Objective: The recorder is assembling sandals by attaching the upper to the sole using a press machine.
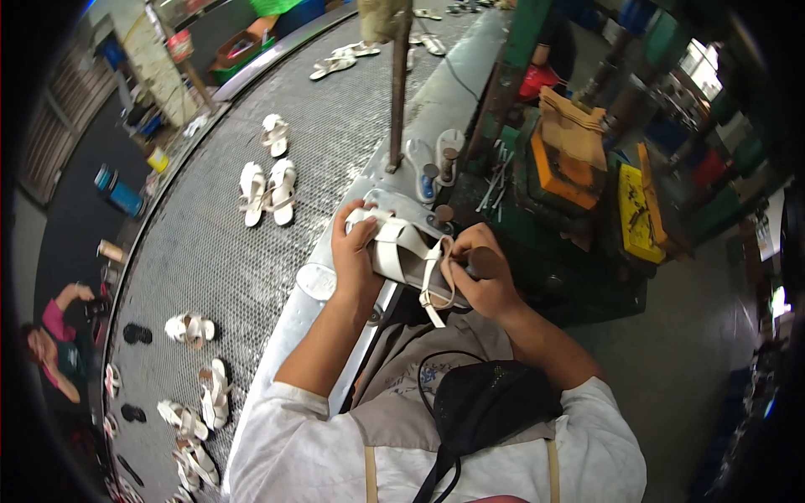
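Observation:
A white strappy sandal (401,251) is held in front of my body, above the edge of the metal ledge. My left hand (355,251) is closed round its toe end, with the thumb over the wide front straps. At the heel end, my right hand (485,281) is closed, its fingers pinching the thin back strap. A dark brown round knob (484,262) shows over the right hand; whether that hand holds it, I cannot make out. The buckled ankle strap (426,299) hangs down toward my apron.
On my left, a textured conveyor belt (243,310) carries several white sandals (268,193). Grey sole-shaped pieces (422,172) lie beside a metal post (401,92). To the right stands a green machine with an orange-edged pad (558,172) and a yellow block (639,214). Another person (63,344) sits across the belt.

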A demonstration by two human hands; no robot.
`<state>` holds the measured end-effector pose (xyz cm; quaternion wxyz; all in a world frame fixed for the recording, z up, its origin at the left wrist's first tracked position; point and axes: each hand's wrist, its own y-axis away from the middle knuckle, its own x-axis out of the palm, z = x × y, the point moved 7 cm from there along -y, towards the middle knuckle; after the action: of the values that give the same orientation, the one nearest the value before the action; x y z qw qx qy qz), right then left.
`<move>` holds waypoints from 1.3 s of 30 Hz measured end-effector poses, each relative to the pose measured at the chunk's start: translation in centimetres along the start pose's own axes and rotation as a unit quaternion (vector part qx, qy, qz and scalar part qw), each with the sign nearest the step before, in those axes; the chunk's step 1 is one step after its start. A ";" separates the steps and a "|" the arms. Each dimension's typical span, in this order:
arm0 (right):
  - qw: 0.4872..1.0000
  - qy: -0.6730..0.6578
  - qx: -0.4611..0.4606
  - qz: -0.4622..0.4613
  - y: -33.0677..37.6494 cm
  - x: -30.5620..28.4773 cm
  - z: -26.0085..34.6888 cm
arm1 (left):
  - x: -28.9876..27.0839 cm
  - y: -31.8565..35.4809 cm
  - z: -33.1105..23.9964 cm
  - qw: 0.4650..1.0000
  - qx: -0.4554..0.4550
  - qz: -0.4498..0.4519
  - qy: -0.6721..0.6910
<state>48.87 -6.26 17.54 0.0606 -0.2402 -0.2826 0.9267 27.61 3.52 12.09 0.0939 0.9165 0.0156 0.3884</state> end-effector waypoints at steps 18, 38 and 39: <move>0.957 0.148 0.209 0.135 2.9 -9.9 -5.1 | 6.2 -0.2 4.7 0.973 -0.047 0.155 -0.166; 0.765 0.550 0.328 -0.067 -14.3 -26.6 -22.6 | -28.1 2.3 -3.4 0.655 0.258 -0.245 -0.667; 0.765 0.548 0.331 -0.066 -14.5 -26.8 -23.3 | -27.5 1.5 -3.0 0.620 0.272 -0.221 -0.701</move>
<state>83.18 10.63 19.68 0.3424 -0.6531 0.1080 0.6668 6.20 -0.27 -5.07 -0.0946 0.8632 0.2523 -0.4269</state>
